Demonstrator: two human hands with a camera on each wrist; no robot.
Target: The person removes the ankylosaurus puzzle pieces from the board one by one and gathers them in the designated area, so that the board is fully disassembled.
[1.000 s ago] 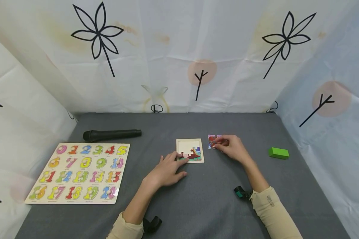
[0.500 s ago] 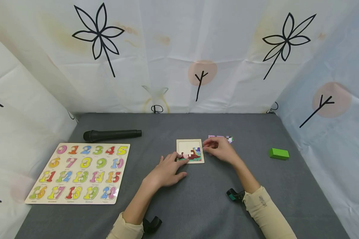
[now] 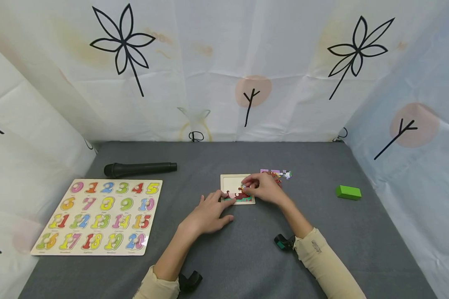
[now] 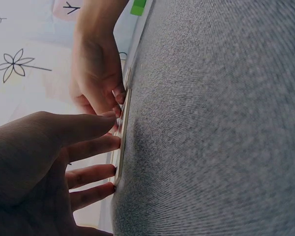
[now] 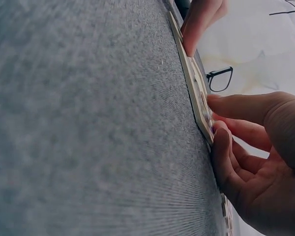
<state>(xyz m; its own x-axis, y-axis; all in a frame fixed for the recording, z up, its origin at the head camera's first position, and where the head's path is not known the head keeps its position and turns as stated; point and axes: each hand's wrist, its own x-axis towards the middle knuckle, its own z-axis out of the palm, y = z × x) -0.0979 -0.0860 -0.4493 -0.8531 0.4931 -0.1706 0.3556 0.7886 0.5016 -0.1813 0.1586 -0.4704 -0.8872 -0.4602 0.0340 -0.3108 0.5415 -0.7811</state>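
Note:
A small square wooden puzzle board lies at the middle of the table, partly filled along its bottom with a brown animal picture. My left hand rests its extended fingertips on the board's lower left; the left wrist view shows these fingers along the board's edge. With thumb and fingers, my right hand pinches a small puzzle piece at the board's right part. Most of that piece is hidden by the fingers. Beyond the right hand lie loose puzzle pieces, partly covered by it.
On the left lies a large number board with colourful numerals. A black microphone lies behind it. A green block sits at the right. White printed curtains enclose the back and sides of the grey table.
My right hand has moved left from the loose pieces to the board's right part, uncovering some of those pieces. The left hand has stayed on the board.

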